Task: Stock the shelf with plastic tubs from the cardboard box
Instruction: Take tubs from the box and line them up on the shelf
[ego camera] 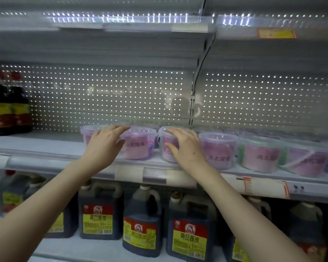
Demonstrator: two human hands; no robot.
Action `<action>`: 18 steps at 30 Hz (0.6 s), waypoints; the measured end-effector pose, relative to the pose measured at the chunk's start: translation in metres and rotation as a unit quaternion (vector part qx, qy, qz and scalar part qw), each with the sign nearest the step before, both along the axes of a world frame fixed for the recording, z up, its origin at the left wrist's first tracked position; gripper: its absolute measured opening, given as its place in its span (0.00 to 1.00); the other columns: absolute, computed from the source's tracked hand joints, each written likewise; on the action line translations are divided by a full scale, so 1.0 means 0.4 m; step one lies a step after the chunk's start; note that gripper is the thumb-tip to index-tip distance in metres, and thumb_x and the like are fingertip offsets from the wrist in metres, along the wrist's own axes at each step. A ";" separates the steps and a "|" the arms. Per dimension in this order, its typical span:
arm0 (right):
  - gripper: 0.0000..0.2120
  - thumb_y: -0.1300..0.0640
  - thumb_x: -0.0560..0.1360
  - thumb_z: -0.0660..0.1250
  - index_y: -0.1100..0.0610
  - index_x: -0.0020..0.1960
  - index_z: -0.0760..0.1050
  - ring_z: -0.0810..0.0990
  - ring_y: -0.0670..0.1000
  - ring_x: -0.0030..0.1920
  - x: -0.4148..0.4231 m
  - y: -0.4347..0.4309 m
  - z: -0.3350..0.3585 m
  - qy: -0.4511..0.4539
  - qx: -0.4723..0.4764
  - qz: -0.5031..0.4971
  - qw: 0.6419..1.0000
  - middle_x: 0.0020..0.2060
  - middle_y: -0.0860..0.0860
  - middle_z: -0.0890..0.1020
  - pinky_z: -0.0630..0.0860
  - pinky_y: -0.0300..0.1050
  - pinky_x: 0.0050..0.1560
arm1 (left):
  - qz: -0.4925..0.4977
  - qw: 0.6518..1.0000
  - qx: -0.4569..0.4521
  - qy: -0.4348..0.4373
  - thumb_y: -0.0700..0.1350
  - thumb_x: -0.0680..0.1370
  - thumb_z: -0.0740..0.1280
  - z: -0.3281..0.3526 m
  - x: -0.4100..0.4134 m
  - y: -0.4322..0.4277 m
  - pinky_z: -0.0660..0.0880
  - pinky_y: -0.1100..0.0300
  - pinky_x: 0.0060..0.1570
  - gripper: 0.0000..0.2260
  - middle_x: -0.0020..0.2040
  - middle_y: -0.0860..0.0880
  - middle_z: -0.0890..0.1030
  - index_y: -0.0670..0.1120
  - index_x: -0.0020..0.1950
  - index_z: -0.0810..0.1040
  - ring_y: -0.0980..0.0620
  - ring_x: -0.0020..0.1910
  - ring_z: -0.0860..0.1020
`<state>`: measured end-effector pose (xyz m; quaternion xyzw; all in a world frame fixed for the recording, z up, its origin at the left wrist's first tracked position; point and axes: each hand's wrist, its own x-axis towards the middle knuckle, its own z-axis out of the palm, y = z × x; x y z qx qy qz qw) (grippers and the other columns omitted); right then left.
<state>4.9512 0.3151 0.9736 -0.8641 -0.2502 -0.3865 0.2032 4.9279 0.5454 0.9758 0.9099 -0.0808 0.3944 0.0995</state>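
Observation:
Several clear plastic tubs with purple contents stand in a row on the middle shelf [45, 146]. My left hand [104, 146] lies over the leftmost tub [86, 134], fingers stretched across its lid and thumb hanging beside the second tub [138, 148]. My right hand [186, 148] rests on the third tub [164, 142], fingers flat on the lid and thumb against its front. More tubs [219, 150] continue to the right, as far as the frame edge [307, 163]. The cardboard box is out of view.
Dark sauce bottles [6, 108] stand at the left end of the same shelf, with bare shelf between them and the tubs. Large soy sauce jugs [189, 235] fill the shelf below. The upper shelf [121, 25] overhangs closely. Price tags [263, 186] line the shelf edge.

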 end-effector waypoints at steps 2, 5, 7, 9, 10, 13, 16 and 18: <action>0.23 0.56 0.76 0.66 0.50 0.71 0.68 0.66 0.51 0.68 0.009 0.009 -0.007 0.007 -0.004 -0.007 1.000 0.66 0.47 0.74 0.54 0.45 0.70 | -0.015 1.000 0.006 0.006 0.41 0.79 0.63 0.001 0.009 0.002 0.69 0.49 0.57 0.20 0.68 0.47 0.73 0.49 0.71 0.70 0.41 0.59 0.76; 0.23 0.58 0.75 0.68 0.52 0.69 0.70 0.67 0.53 0.67 0.024 -0.002 -0.014 0.007 0.004 -0.008 1.000 0.63 0.49 0.76 0.57 0.45 0.69 | -0.040 0.999 -0.005 -0.005 0.41 0.79 0.64 -0.004 0.019 0.002 0.70 0.50 0.54 0.19 0.67 0.47 0.75 0.48 0.70 0.71 0.41 0.57 0.77; 0.22 0.58 0.74 0.69 0.52 0.67 0.71 0.67 0.53 0.66 0.034 -0.008 -0.013 0.024 0.011 -0.005 1.000 0.62 0.50 0.76 0.57 0.45 0.69 | -0.050 0.999 -0.014 -0.015 0.41 0.78 0.65 -0.007 0.022 0.002 0.71 0.50 0.53 0.19 0.65 0.46 0.75 0.48 0.70 0.72 0.42 0.58 0.77; 0.22 0.58 0.73 0.70 0.52 0.66 0.72 0.67 0.53 0.66 0.042 -0.009 -0.011 0.034 0.013 0.000 0.999 0.61 0.50 0.77 0.57 0.44 0.68 | -0.061 0.997 -0.026 -0.027 0.40 0.78 0.65 -0.010 0.026 -0.001 0.72 0.50 0.53 0.19 0.64 0.45 0.76 0.47 0.69 0.73 0.42 0.58 0.77; 0.21 0.59 0.73 0.70 0.52 0.66 0.73 0.67 0.53 0.66 0.044 -0.009 -0.010 0.035 0.014 0.001 0.999 0.61 0.50 0.77 0.57 0.44 0.68 | -0.067 0.997 -0.035 -0.031 0.40 0.78 0.66 -0.010 0.027 -0.003 0.72 0.50 0.52 0.18 0.63 0.45 0.77 0.47 0.68 0.73 0.42 0.58 0.77; 0.20 0.59 0.73 0.70 0.51 0.64 0.73 0.65 0.52 0.67 0.046 -0.014 -0.007 0.048 0.030 0.007 0.998 0.61 0.49 0.76 0.60 0.47 0.67 | -0.076 0.995 -0.048 -0.042 0.39 0.77 0.67 -0.012 0.034 -0.007 0.71 0.52 0.49 0.18 0.59 0.44 0.78 0.47 0.67 0.75 0.41 0.56 0.76; 0.20 0.59 0.72 0.71 0.51 0.62 0.74 0.67 0.51 0.66 0.039 -0.018 -0.002 0.052 0.032 0.015 0.998 0.60 0.48 0.76 0.57 0.46 0.70 | -0.074 0.996 -0.037 -0.044 0.40 0.77 0.67 -0.011 0.041 -0.008 0.72 0.52 0.48 0.18 0.58 0.44 0.77 0.48 0.67 0.75 0.41 0.55 0.76; 0.19 0.58 0.72 0.71 0.52 0.61 0.74 0.70 0.50 0.66 0.029 -0.014 0.004 0.050 0.029 0.016 0.998 0.61 0.47 0.77 0.50 0.48 0.74 | -0.074 0.996 -0.025 -0.040 0.41 0.77 0.67 -0.009 0.042 -0.002 0.72 0.52 0.48 0.19 0.59 0.44 0.77 0.49 0.68 0.74 0.42 0.55 0.77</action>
